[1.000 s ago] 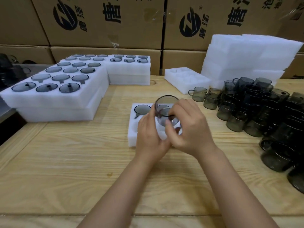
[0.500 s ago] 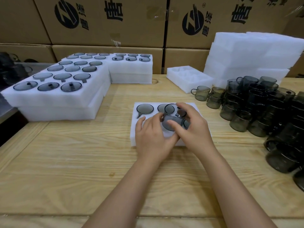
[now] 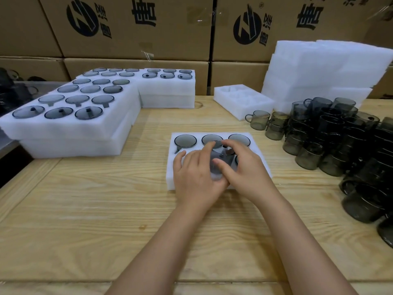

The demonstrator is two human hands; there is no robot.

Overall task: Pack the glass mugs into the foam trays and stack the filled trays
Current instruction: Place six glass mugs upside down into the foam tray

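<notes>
Both hands [image 3: 194, 177] [image 3: 249, 173] curled around one mug [image 3: 218, 166]

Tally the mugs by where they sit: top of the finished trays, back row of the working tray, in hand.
Top-layer mugs on finished trays: 24
Back-row mugs in the working tray: 3
Held mug, left hand and right hand: 1
Total: 28
</notes>
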